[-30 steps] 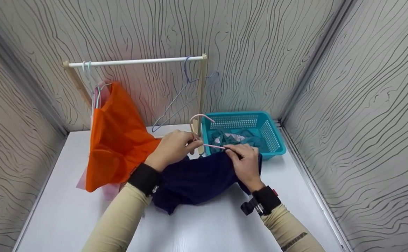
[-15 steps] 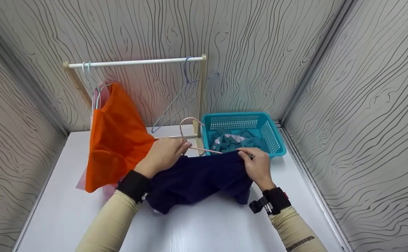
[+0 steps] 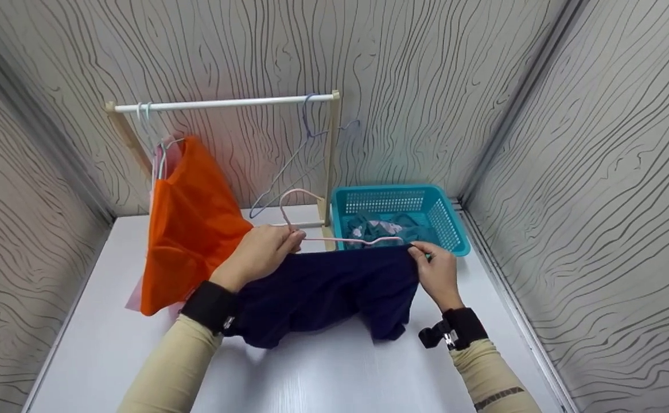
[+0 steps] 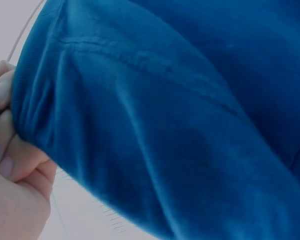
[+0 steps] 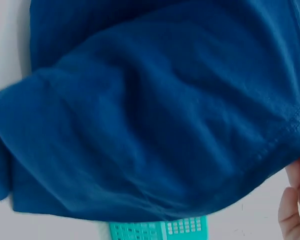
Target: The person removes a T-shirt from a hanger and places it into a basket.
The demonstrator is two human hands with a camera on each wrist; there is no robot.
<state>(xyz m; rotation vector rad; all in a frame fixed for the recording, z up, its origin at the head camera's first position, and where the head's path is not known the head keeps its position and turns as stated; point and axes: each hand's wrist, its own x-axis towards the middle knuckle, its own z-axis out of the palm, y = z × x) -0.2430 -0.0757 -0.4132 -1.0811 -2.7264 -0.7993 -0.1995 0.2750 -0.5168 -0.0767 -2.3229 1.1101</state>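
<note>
In the head view, a dark blue garment (image 3: 334,287), shaped like shorts, is stretched between both hands above the white table. My left hand (image 3: 263,252) grips its left end together with a pink clothes hanger (image 3: 343,240). The hanger's hook curves up beyond that hand, and one arm lies just behind the garment's top edge. With thumb and fingers, my right hand (image 3: 438,275) pinches the top right corner. In the left wrist view, curled fingers (image 4: 20,155) hold a ribbed, gathered edge of the cloth. The right wrist view shows mostly hanging fabric (image 5: 150,115).
At the left, an orange garment (image 3: 191,229) hangs on a small rack with a white rail (image 3: 225,103). A purple hanger (image 3: 288,172) hangs near the rail's right end. A teal basket (image 3: 455,235) holding green patterned cloth (image 3: 369,226) stands behind my right hand.
My right hand has moved right along the garment's top edge, stretching it wider. My left hand has shifted left with the hanger, whose right arm end now shows above the cloth.
</note>
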